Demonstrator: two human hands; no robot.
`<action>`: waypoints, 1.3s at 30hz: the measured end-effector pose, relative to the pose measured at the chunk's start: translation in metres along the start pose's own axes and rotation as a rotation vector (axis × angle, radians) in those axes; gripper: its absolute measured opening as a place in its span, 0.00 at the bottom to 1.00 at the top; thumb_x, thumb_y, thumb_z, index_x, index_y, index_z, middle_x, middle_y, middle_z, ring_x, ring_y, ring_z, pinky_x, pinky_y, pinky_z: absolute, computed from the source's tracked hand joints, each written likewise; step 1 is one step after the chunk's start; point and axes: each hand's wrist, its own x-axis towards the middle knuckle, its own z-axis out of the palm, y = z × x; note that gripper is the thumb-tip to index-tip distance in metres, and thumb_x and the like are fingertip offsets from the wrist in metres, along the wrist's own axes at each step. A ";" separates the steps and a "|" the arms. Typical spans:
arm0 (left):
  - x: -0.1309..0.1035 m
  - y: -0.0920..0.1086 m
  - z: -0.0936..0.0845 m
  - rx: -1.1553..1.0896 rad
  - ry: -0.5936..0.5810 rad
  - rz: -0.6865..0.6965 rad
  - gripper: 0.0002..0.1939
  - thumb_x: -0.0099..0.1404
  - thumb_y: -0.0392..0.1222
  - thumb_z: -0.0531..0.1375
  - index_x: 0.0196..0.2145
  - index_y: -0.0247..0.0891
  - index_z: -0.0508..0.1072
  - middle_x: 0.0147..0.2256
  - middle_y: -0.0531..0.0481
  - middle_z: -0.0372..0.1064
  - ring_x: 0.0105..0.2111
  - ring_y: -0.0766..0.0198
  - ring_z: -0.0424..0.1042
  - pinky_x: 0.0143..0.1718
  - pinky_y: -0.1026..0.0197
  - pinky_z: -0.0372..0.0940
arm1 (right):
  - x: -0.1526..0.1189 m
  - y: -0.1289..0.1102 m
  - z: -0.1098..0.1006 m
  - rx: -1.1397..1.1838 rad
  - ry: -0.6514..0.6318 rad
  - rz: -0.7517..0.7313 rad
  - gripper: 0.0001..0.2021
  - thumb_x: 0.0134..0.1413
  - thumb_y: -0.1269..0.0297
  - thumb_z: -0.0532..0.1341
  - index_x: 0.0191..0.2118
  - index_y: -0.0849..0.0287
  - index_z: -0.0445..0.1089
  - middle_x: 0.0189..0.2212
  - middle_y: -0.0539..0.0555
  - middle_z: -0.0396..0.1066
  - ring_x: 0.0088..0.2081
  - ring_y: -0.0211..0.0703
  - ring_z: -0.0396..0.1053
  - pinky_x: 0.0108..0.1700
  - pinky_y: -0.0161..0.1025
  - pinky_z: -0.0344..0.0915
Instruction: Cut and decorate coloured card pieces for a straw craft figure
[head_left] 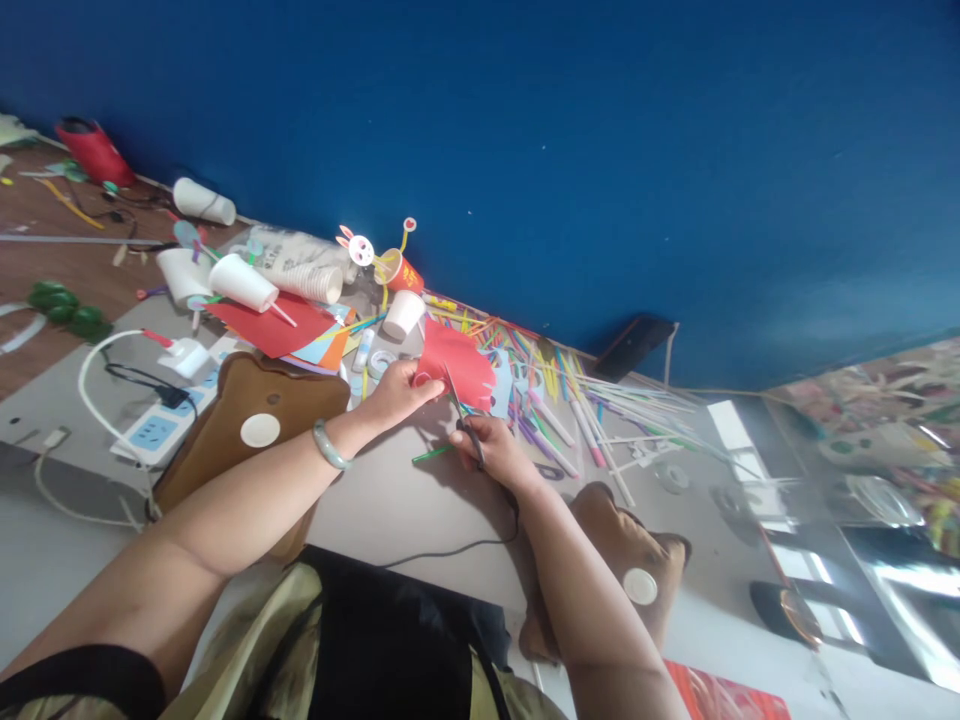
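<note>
Plainly, the red paper [469,362] is the landmark here. The left hand [405,395] pinches its near-left edge, thumb and fingers closed on it; the right hand [491,452], below it, curls round the handles of the scissors [474,440], whose blades reach its lower edge. How far the blades are parted I cannot tell. The left thumb sits just beside them, so a careless snip could nick it. Gripped at one side only, the sheet might flop and pull a cut astray, or brush the white cup [403,315] at its upper left.
</note>
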 end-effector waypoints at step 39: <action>-0.001 0.005 -0.004 0.008 -0.105 -0.022 0.11 0.57 0.45 0.60 0.22 0.36 0.68 0.20 0.55 0.66 0.24 0.66 0.66 0.28 0.63 0.61 | -0.004 -0.006 -0.010 -0.111 -0.056 0.040 0.26 0.48 0.41 0.66 0.18 0.59 0.62 0.13 0.47 0.62 0.18 0.32 0.56 0.23 0.34 0.51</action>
